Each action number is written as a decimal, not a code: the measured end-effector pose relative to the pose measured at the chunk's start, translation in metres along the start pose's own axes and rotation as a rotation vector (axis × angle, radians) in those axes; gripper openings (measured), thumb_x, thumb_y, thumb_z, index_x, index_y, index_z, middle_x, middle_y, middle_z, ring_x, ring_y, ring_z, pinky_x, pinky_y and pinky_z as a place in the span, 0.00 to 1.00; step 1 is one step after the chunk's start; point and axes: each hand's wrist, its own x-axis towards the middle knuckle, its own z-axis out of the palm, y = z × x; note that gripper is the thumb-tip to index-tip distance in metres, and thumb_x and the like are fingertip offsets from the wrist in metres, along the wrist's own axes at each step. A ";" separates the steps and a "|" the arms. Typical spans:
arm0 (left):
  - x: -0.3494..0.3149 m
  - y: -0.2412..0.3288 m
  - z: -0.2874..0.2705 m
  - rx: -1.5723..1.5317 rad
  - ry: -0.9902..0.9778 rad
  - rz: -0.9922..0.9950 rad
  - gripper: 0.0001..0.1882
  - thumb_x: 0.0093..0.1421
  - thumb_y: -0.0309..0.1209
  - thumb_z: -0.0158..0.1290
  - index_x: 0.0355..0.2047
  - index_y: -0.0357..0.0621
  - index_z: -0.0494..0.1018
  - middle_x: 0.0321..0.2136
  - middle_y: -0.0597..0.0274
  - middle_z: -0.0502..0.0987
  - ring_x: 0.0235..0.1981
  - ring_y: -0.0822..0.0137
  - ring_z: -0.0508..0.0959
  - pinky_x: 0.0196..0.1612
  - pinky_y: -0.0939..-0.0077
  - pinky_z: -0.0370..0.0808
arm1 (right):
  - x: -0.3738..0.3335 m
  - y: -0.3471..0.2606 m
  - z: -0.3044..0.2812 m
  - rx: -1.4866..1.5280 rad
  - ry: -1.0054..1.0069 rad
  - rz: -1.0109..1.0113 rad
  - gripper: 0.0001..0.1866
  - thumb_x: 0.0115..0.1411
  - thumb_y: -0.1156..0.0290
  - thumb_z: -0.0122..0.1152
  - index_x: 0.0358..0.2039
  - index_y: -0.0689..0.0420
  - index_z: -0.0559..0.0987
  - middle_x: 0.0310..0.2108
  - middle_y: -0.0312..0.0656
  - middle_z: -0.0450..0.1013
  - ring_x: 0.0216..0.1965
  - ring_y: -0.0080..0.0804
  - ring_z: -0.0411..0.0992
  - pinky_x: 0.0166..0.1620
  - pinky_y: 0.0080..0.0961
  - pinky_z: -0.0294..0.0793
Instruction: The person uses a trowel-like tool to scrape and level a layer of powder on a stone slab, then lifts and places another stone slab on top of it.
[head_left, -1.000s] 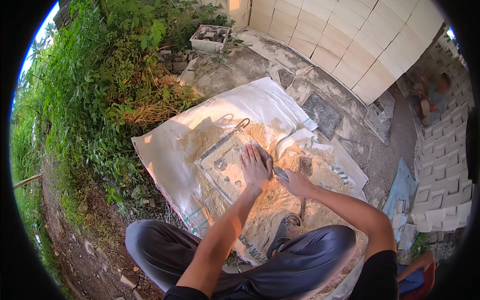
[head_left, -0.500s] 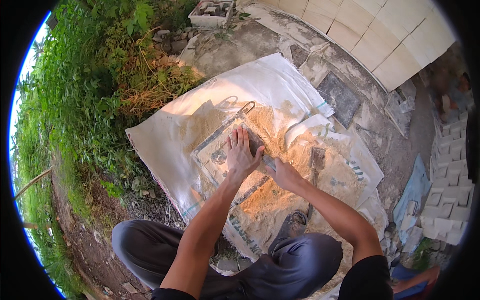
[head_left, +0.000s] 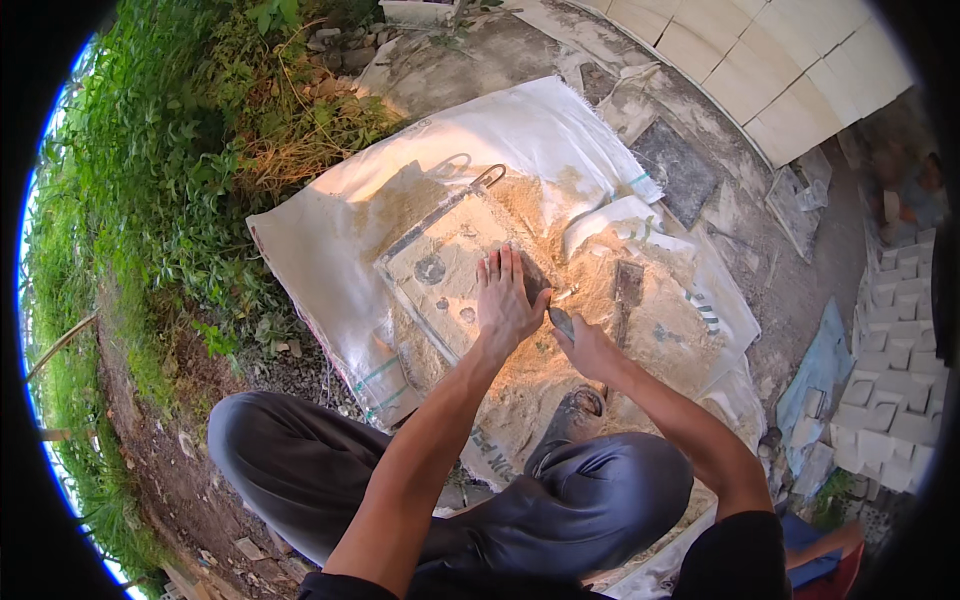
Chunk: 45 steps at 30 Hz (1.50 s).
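Note:
A flat rectangular frame [head_left: 385,270] packed with tan powder lies on a white woven sack [head_left: 310,230]. A wire loop [head_left: 488,177] sticks out at its far corner, and dark round patches mark the powder's surface. My left hand [head_left: 505,305] lies flat with fingers stretched over the frame's right side. My right hand [head_left: 592,352] is closed round the grey handle of a hand tool [head_left: 561,322], which looks like a trowel. Its blade is mostly hidden by my left hand and shadow. Loose powder [head_left: 660,330] is heaped on the right, with a dark tool [head_left: 628,285] lying in it.
Dense green plants [head_left: 150,180] line the left. A dark square slab [head_left: 675,172] lies on the ground beyond the sack. Stacked pale blocks [head_left: 885,400] and a blue sheet [head_left: 815,375] are at the right. Another person's forearm [head_left: 830,548] shows at the lower right.
Both hands and the tool have shifted right and slightly nearer across the frame. More of the powder surface with its dark patches now shows.

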 end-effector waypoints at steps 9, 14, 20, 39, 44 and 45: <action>-0.040 0.035 -0.002 0.009 -0.138 0.038 0.47 0.59 0.60 0.34 0.63 0.29 0.43 0.65 0.44 0.46 0.66 0.50 0.47 0.67 0.56 0.36 | -0.053 0.027 0.003 -0.030 -0.031 0.055 0.27 0.62 0.54 0.47 0.45 0.70 0.66 0.32 0.67 0.72 0.37 0.62 0.72 0.41 0.47 0.71; -0.074 0.052 0.021 -0.018 -0.147 0.067 0.46 0.60 0.59 0.34 0.63 0.28 0.43 0.64 0.41 0.46 0.66 0.48 0.44 0.66 0.54 0.35 | -0.087 0.032 -0.002 -0.079 -0.080 0.122 0.26 0.62 0.53 0.48 0.45 0.69 0.67 0.35 0.68 0.71 0.40 0.61 0.71 0.43 0.47 0.70; -0.021 0.017 -0.013 -0.039 0.197 0.072 0.46 0.61 0.58 0.33 0.63 0.29 0.39 0.66 0.43 0.39 0.67 0.50 0.37 0.66 0.53 0.32 | -0.045 -0.014 -0.024 0.015 0.039 0.080 0.26 0.63 0.52 0.46 0.42 0.67 0.68 0.31 0.64 0.73 0.33 0.60 0.73 0.37 0.47 0.71; 0.003 -0.001 0.020 -0.158 0.222 0.118 0.46 0.58 0.54 0.43 0.61 0.25 0.45 0.64 0.38 0.45 0.66 0.44 0.44 0.66 0.56 0.43 | 0.002 0.012 0.024 0.045 0.106 0.019 0.23 0.63 0.56 0.47 0.38 0.70 0.65 0.23 0.65 0.71 0.26 0.62 0.73 0.30 0.49 0.72; -0.034 0.015 0.027 -0.158 0.201 0.126 0.46 0.59 0.54 0.42 0.62 0.25 0.43 0.64 0.38 0.42 0.66 0.43 0.42 0.66 0.55 0.42 | -0.037 0.018 0.032 0.049 0.088 0.067 0.26 0.62 0.54 0.48 0.43 0.70 0.65 0.23 0.66 0.71 0.27 0.64 0.72 0.31 0.50 0.72; -0.040 0.016 0.029 -0.179 0.180 0.138 0.46 0.59 0.54 0.41 0.62 0.25 0.43 0.64 0.38 0.42 0.66 0.43 0.42 0.66 0.55 0.41 | -0.043 0.024 0.040 0.044 0.099 0.058 0.26 0.62 0.54 0.48 0.43 0.70 0.65 0.23 0.66 0.71 0.27 0.64 0.72 0.31 0.50 0.72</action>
